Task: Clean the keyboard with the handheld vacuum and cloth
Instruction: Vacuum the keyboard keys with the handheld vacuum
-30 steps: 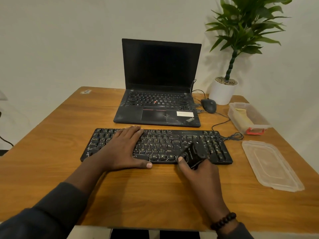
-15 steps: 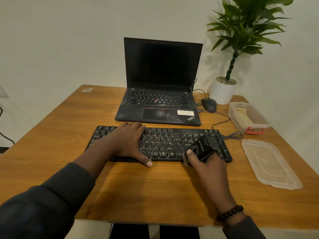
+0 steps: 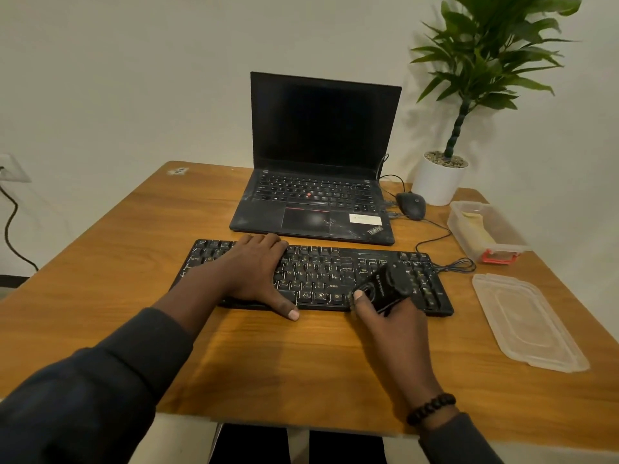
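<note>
Keyboard [image 3: 321, 276] under flat left hand [image 3: 254, 272]; right hand [image 3: 392, 316] apparently grips vacuum [image 3: 385, 286].

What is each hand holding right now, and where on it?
The right hand grips the handheld vacuum round its near end, thumb on top. The left hand holds nothing; it rests flat on the keyboard.

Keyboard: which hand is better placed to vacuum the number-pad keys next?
Right. The right hand already grips the handheld vacuum over the right end of the keyboard, beside those keys. The left hand lies flat on the left half, steadying it.
</note>
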